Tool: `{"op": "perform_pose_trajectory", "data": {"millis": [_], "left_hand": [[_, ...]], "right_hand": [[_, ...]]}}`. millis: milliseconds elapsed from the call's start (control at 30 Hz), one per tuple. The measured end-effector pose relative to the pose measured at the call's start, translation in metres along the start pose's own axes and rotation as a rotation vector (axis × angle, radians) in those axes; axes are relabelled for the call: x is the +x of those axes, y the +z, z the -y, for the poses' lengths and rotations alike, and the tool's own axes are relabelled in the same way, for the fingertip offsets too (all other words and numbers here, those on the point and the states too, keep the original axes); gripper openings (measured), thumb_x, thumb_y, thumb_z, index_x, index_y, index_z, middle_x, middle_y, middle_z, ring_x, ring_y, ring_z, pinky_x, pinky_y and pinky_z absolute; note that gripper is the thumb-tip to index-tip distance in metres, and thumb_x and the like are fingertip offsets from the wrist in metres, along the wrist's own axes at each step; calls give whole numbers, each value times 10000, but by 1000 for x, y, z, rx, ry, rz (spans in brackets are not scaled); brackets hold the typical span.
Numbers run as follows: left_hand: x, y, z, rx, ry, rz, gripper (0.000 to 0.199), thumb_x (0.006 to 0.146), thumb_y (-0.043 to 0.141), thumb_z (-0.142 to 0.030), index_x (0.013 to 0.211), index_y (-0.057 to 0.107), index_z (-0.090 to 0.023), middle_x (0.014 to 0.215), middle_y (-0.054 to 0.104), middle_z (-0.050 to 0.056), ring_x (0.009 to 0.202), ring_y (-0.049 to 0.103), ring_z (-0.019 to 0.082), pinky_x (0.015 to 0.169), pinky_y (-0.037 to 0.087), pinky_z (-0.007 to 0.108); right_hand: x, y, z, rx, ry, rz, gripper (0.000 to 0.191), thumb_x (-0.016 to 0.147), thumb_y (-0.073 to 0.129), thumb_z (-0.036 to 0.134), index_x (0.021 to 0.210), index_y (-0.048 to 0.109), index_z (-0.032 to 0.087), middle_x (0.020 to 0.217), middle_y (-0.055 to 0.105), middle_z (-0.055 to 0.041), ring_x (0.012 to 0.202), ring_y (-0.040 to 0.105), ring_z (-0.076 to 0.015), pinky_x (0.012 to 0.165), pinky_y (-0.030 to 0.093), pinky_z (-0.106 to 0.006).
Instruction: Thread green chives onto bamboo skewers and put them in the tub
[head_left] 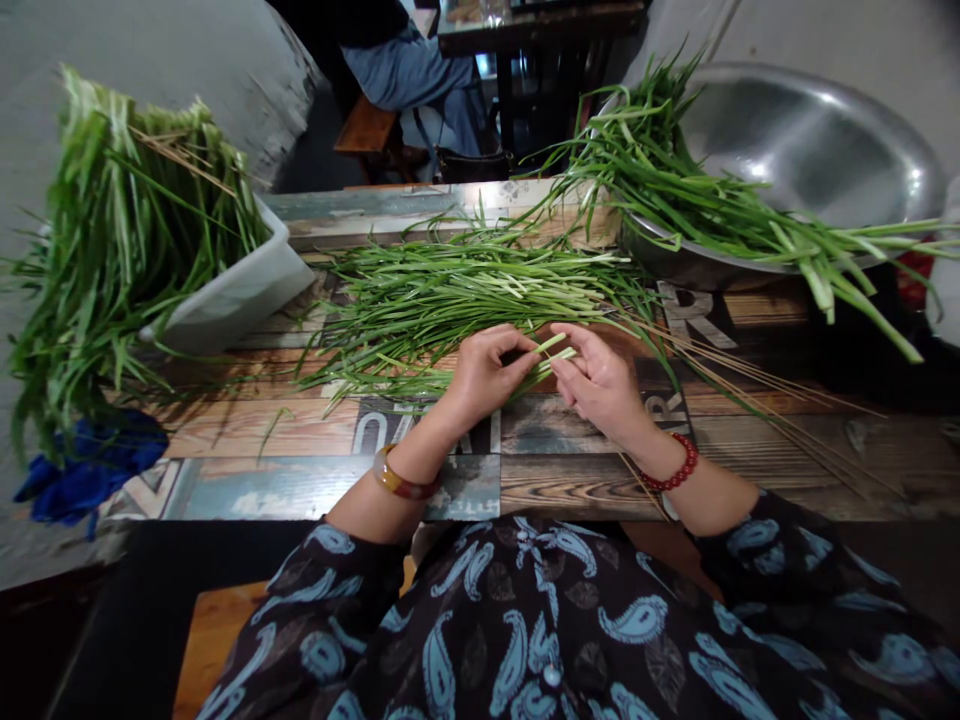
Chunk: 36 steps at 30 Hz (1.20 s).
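Observation:
My left hand pinches a few green chive stalks near their pale cut ends. Close beside it on the right, my right hand has its fingers closed at the ends of the same stalks, and a thin wooden skewer runs below its palm. Behind both hands a wide pile of loose chives lies across the patterned wooden table. Several long thin skewers lie fanned out to the right of the pile.
At the left, a white plastic bin holds skewered chives hanging over its side, with a blue cloth below. A large steel bowl with more chives stands at the back right. Beyond the table sits a person in jeans.

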<state>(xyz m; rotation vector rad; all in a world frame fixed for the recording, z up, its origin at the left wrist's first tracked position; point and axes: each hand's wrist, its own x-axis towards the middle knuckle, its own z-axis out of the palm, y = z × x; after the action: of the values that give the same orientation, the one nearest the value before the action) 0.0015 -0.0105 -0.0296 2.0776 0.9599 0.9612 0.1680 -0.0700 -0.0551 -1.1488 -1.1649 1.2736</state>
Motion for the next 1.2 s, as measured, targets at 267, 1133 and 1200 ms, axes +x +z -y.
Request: {"op": "perform_pose_trajectory", "data": {"millis": [267, 1133, 1200], "left_hand": [[-1, 0, 1, 5, 24, 49, 128, 859, 634, -178, 804, 745, -147, 701, 652, 25, 671, 584, 124, 635, 424, 234], [1, -16, -5, -542, -412, 219, 339, 873, 616, -462, 801, 647, -133, 686, 597, -1, 564, 505, 74, 530, 413, 185], [1, -17, -6, -563, -425, 261, 381, 880, 600, -488, 750, 646, -133, 679, 601, 4, 562, 509, 74, 540, 423, 190]], "right_hand": [[-2, -1, -6, -81, -62, -31, 410, 913, 595, 418, 1269, 504, 237, 546, 476, 92, 428, 456, -92, 414, 327, -214], [-2, -5, 8, -284, -45, 54, 215, 924, 536, 390, 892, 590, 185, 502, 477, 81, 383, 386, -66, 406, 312, -211], [-2, -6, 9, -370, -104, 58, 208, 928, 534, 370, 857, 601, 187, 496, 483, 72, 408, 410, -77, 438, 330, -218]]}}
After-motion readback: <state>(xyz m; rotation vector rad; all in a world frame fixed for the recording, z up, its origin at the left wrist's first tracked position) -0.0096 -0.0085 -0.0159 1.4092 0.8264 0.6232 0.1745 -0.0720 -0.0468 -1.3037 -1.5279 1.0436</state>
